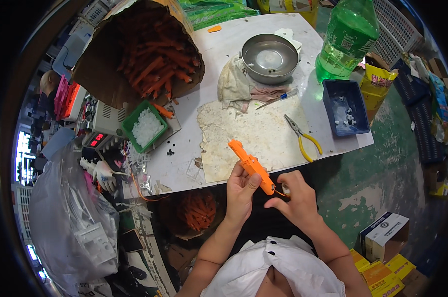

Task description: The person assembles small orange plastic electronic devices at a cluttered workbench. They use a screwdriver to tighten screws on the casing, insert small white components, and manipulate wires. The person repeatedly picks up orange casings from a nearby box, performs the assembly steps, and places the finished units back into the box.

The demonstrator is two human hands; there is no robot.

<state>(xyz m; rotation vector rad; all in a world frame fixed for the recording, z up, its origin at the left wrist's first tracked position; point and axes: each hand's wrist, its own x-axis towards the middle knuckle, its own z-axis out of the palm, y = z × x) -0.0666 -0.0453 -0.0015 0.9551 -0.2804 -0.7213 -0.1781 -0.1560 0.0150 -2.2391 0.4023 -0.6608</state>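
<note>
My left hand (241, 193) is closed around a long orange plastic part (251, 166), held slanted above the table's front edge. Close to that part's lower end is my right hand (298, 199), its fingers curled and its thumb apart. A small whitish round piece (286, 189) shows between the right fingers, with a thin orange strand running from it to the orange part. Beyond the hands lies a worn, pale work sheet (253, 131). On its right side rest open pliers (303, 139) with yellow handles.
A metal pan (269, 74) stands behind a rag (232, 81) and a blue-handled pointed tool (281, 97). Right are a blue tray (345, 126) and green bottle (345, 42). Left are a green tray (157, 136) and a large sack (93, 64) of orange parts.
</note>
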